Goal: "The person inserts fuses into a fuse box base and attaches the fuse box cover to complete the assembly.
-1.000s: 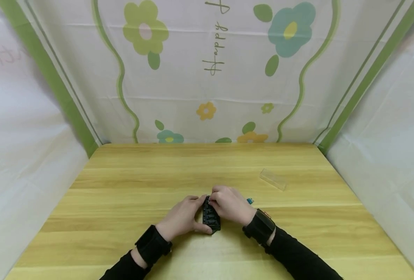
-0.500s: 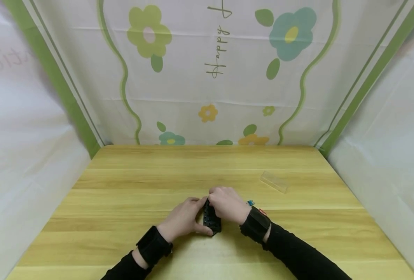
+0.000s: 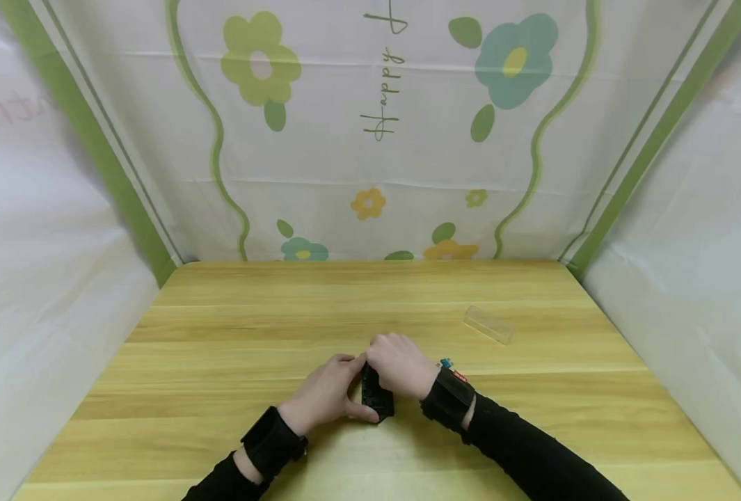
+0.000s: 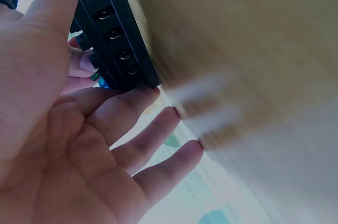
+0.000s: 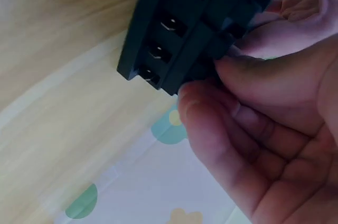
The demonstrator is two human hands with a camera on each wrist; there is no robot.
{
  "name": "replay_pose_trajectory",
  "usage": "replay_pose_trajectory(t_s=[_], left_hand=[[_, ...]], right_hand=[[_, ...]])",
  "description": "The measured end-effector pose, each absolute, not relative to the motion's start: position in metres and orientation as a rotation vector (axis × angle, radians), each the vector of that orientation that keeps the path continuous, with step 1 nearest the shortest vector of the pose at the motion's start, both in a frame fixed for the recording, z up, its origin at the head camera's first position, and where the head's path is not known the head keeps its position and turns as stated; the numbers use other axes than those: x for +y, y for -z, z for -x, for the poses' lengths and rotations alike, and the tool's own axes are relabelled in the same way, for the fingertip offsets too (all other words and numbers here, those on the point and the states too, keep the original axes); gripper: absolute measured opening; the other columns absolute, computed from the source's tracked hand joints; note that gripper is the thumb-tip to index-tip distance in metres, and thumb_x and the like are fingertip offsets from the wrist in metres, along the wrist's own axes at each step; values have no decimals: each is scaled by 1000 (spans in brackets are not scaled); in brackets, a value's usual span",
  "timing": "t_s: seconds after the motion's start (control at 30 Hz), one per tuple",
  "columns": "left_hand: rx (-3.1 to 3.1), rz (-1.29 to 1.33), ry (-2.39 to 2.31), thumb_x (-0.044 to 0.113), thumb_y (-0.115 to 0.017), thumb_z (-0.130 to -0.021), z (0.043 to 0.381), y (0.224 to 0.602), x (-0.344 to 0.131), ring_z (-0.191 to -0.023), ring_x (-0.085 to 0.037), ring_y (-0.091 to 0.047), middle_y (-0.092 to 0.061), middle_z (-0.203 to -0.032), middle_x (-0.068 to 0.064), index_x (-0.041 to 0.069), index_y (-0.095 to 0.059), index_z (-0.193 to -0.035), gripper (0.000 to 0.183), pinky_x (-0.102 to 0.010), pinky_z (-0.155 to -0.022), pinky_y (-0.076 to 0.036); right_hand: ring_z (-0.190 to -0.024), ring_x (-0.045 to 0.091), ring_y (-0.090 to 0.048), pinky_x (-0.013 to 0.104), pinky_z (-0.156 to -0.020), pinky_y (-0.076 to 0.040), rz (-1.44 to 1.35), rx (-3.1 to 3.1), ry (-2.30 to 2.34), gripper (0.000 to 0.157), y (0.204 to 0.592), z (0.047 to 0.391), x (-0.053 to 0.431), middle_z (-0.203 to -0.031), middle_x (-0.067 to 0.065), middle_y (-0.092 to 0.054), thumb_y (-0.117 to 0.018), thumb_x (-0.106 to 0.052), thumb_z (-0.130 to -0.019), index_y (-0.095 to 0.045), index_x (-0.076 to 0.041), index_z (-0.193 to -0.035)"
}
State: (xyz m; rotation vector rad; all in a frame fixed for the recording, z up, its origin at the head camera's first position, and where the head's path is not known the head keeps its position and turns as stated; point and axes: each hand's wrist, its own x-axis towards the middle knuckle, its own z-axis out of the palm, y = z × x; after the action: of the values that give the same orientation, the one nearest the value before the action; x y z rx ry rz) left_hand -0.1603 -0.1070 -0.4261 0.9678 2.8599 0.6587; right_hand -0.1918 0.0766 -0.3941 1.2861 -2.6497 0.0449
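Where the long black plastic block (image 3: 378,402) with its row of recessed metal contacts lies, on the near part of a pale yellow wood-grain tabletop (image 3: 220,334), the far and side edges are well apart from it. Broad stretches of wood run out to either side. Farther back and to the right, a transparent rectangular box (image 3: 488,325) lies at a slant; a blue piece (image 3: 447,363), too small to make out, sits just beside the right wrist.

Pale seams cross the surface from side to side. Behind it hangs a white cloth (image 3: 320,153) printed with green, teal and orange flowers and sideways lettering, and white cloth also walls both sides.

Both forearms, in black sleeves (image 3: 520,445) and black wristbands (image 3: 273,440), converge on the block. The left hand (image 3: 326,391) grips it between the thumb at its near end and the forefinger towards its far end, other fingers extended. The right hand (image 3: 401,365) bends over the far end, thumb and forefinger drawn together against it; what they pinch cannot be told.
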Motion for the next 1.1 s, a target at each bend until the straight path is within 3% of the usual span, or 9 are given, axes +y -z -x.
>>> replay_pose_trajectory(t_s=[0.2, 0.47, 0.63, 0.83, 0.97, 1.1], left_hand=[[2871, -959, -644, 67, -71, -67, 160, 427, -106, -116, -27, -51, -54, -125, -16, 10, -37, -147, 104, -37, -92, -43], [2850, -967, -641, 67, -70, -68, 162, 427, -106, -116, -27, -51, -54, -125, -16, 8, -38, -146, 103, -37, -92, -42], [2840, -939, -634, 66, -70, -69, 162, 425, -108, -117, -27, -50, -54, -126, -16, 10, -37, -147, 102, -37, -93, -42], [2842, -967, -641, 66, -70, -69, 160, 424, -109, -116, -27, -51, -55, -125, -14, 12, -36, -148, 101, -37, -91, -43], [2858, -995, -631, 65, -71, -69, 160, 424, -109, -114, -27, -52, -56, -123, -14, 11, -36, -148, 102, -37, -89, -44], [2875, -1017, -623, 65, -72, -68, 159, 425, -109, -110, -26, -54, -57, -119, -14, 10, -37, -147, 102, -36, -87, -45]], right_hand=[[-57, 6, -46, 17, -51, -36, -1408, -2736, -68, 7, 384, 205, 79, -67, -4, -52, -70, -5, -83, -68, -11, -79], [-45, 4, -29, 18, -45, -23, -1511, -2873, -204, 34, 368, 217, 89, -52, -10, -32, -65, -10, -88, -53, -19, -58], [-47, 5, -23, 19, -47, -19, -1530, -2832, -129, 39, 366, 219, 87, -54, -9, -24, -67, -15, -87, -46, -21, -55], [-49, 6, -24, 21, -46, -19, -1507, -2828, 35, 39, 369, 217, 78, -56, -8, -27, -67, -15, -87, -43, -21, -56], [-51, 8, -26, 22, -46, -20, -1520, -2818, 75, 34, 370, 215, 74, -57, -7, -29, -68, -12, -85, -45, -21, -61], [-51, 8, -19, 22, -47, -17, -1545, -2808, -11, 37, 373, 217, 72, -57, -7, -21, -64, -4, -81, -38, -20, -60]])
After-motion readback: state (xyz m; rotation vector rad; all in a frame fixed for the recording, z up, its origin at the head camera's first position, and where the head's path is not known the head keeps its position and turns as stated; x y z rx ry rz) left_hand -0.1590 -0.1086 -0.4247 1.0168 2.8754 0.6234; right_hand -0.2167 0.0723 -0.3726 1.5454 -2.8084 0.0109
